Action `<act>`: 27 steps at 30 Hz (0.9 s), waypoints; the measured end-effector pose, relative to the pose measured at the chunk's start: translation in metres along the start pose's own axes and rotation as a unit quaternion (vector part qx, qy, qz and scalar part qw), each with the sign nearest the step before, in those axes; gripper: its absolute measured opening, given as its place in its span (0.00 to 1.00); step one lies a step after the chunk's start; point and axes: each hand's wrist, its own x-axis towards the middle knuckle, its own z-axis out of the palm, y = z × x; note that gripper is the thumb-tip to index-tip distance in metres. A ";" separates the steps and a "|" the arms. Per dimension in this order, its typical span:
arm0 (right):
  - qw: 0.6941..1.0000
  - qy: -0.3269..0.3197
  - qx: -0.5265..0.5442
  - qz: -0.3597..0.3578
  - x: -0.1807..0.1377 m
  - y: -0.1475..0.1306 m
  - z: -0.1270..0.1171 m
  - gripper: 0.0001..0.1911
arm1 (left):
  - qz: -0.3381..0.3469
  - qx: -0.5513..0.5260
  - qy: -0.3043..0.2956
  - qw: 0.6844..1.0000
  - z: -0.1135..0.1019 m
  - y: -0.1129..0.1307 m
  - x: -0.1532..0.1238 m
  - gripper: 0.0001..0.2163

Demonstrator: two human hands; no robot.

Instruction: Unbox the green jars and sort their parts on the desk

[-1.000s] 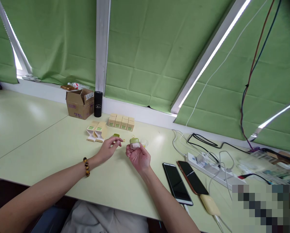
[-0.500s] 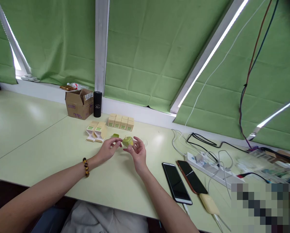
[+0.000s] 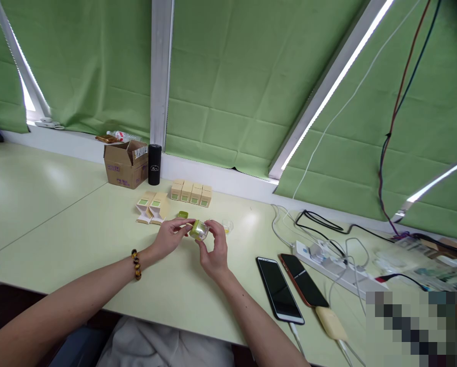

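Between my two hands is a small container [image 3: 199, 230] with a clear body and a yellow-green lid or base, tipped on its side. My left hand [image 3: 171, 235] pinches its green end. The fingers and thumb of my right hand [image 3: 215, 247] close around the clear end. Just behind my left hand lies a small green piece [image 3: 182, 214] on the table. A clear plastic piece with a bit of yellow [image 3: 227, 226] rests beyond my right hand. Two opened small cartons [image 3: 157, 208] stand left of my hands, and several closed small cartons [image 3: 191, 193] form a row behind.
A brown cardboard box [image 3: 125, 165] and a black bottle [image 3: 154, 164] stand at the back near the wall. To the right lie a white phone [image 3: 280, 290], a second phone [image 3: 303, 280], a pale yellow charger block [image 3: 330, 322] and a power strip [image 3: 335, 265] with tangled cables.
The container has turned in my hands, so its clear side now shows. My right hand has closed in on it, and the clear piece beyond it is more exposed.
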 end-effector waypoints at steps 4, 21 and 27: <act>1.000 0.011 0.001 -0.018 0.000 0.001 0.002 0.28 | -0.010 -0.034 0.028 0.999 0.001 -0.001 0.001 0.17; 0.996 0.082 0.039 0.028 0.007 -0.002 -0.003 0.28 | -0.093 -0.193 0.180 0.960 -0.015 -0.015 0.024 0.20; 0.993 0.068 0.100 0.015 0.006 -0.009 0.000 0.30 | -0.129 -0.225 0.144 0.955 -0.011 -0.019 0.021 0.14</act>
